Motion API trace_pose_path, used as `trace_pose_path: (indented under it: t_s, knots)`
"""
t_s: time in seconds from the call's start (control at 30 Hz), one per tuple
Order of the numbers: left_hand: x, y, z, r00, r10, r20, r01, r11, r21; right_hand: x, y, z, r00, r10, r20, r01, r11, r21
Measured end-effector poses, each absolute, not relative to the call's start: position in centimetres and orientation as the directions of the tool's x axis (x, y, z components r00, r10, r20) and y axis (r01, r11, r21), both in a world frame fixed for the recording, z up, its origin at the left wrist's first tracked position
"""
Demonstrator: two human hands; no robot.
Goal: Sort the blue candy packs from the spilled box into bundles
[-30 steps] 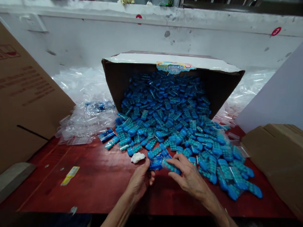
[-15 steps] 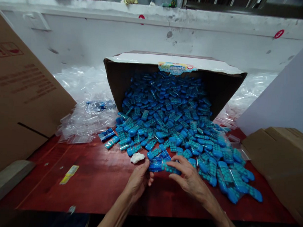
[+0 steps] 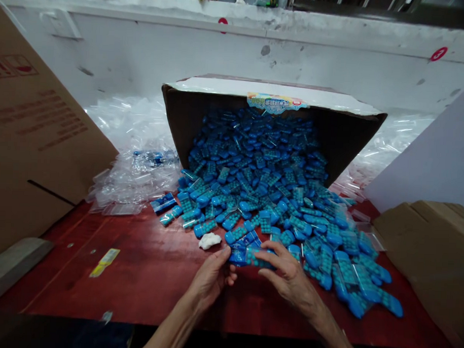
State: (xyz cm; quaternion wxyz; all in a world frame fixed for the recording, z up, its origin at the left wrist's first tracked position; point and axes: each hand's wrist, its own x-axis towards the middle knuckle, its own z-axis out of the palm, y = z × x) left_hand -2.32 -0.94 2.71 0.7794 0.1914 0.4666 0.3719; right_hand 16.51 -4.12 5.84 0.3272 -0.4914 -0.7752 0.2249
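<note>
A person's left hand (image 3: 213, 272) and right hand (image 3: 289, 272) are near each other over the front of a red table (image 3: 137, 282), with a shiny blue wrapper (image 3: 238, 255) and a clear-and-blue case (image 3: 255, 257) of teal beads between them. The wrapper is toward the left hand; the case overlaps or adjoins its right end, and which of these cannot be told.

Good handling here probably means a light, steady pinch, since the wrapper looks thin and the case smooth enough to slip. Holding both level and in line, with a thumb supporting from below, should avoid creasing or twisting. Working low over the table would seem to make any drop harmless.

The left thumb and fingers are together, clamped on the wrapper's left end, the other fingers curled inward. The right hand is curved and partly spread, its fingertips over the right part of the case and its thumb lower; whether it grips firmly cannot be told.

Just beyond, a heap (image 3: 254, 190) of similar cases spills from a tipped box (image 3: 220, 86). A white lump (image 3: 210, 241) rests near the left thumb.
</note>
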Motion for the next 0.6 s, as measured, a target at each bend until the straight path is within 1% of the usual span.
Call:
trace_pose_path:
  t_s: [0.1,0.23,0.37,0.6]
  knots:
    - [-2.38,-1.01,2.53,0.286,0.763,-0.58,-0.386,0.645,0.659,16.45,-4.22,5.69,-0.297,0.902,0.313,0.604,0.431,-0.67]
    - [-2.45,-1.06,2.47,0.284,0.726,-0.626,-0.401,0.683,0.611,16.63,-4.32,5.36,-0.265,0.891,0.368,0.593,0.452,-0.666]
    - [-2.33,-1.14,2.65,0.274,0.722,-0.635,-0.405,0.686,0.605,16.74,-4.36,5.32,-0.248,0.902,0.354,0.572,0.431,-0.698]
    - [-2.06,-1.43,2.97,0.268,0.765,-0.586,-0.428,0.64,0.639,16.5,-4.43,5.86,-0.284,0.916,0.283,0.562,0.398,-0.726]
